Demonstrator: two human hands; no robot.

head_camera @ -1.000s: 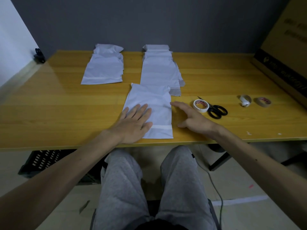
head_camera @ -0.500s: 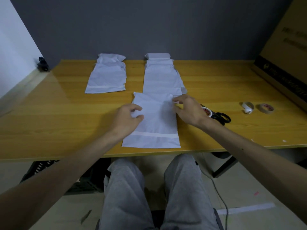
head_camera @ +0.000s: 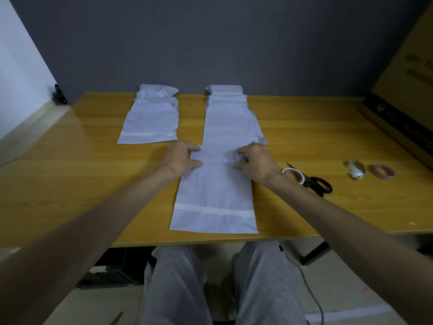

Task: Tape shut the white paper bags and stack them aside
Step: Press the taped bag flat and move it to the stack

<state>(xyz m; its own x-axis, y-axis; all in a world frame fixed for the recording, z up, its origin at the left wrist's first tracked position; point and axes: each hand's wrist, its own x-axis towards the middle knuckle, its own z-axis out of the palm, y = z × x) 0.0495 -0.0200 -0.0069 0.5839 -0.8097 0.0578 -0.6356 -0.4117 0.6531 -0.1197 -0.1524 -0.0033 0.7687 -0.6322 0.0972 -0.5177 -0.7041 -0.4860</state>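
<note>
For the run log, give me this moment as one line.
left hand: pinches far left edge of white paper bag | right hand: pinches its far right edge | tape roll: on table beside scissors

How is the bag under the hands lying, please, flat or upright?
Flat: the bag lies spread along the table, its far end pinched by the left hand and right hand.

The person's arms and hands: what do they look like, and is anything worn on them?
Both the left hand and the right hand are bare: no gloves, rings or watch show. The left forearm and right forearm are bare too, no sleeves in view; the right one has a small dark dot.
</note>
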